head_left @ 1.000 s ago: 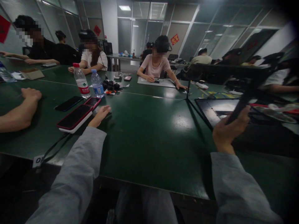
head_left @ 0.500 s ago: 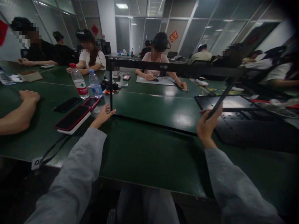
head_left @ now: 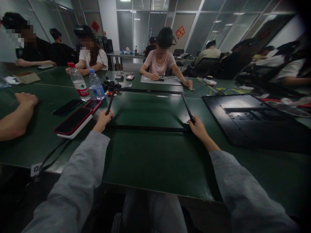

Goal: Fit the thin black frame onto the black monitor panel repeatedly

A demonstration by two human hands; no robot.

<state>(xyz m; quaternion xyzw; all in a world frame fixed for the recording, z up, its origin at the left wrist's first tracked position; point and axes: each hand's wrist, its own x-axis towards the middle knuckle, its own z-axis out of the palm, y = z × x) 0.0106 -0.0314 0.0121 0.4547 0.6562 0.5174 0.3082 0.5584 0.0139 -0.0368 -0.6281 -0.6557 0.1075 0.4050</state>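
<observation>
A thin black rectangular monitor bezel [head_left: 150,128] is held between my hands, tilted low over the green table [head_left: 155,155]. My left hand [head_left: 103,120] is closed round its left side near the front corner. On the other side, my right hand [head_left: 198,127] grips the right side near its front corner. The table top shows through the bezel's open middle. Whether its front edge touches the table, I cannot tell. To the right of my right hand lies a large flat black panel [head_left: 218,119] with a recessed middle strip.
Left of my left hand lie a red-edged phone on a white block [head_left: 75,121] and a dark phone [head_left: 67,107]. Behind them stand a red-capped bottle [head_left: 79,84] and a blue-capped bottle [head_left: 96,85]. A co-worker's arm [head_left: 19,116] rests at far left. Another person [head_left: 162,61] works opposite.
The bezel has come down from a raised, steeply tilted pose to a flatter one. My right hand has moved left and lower, and my left fingers have closed round the side.
</observation>
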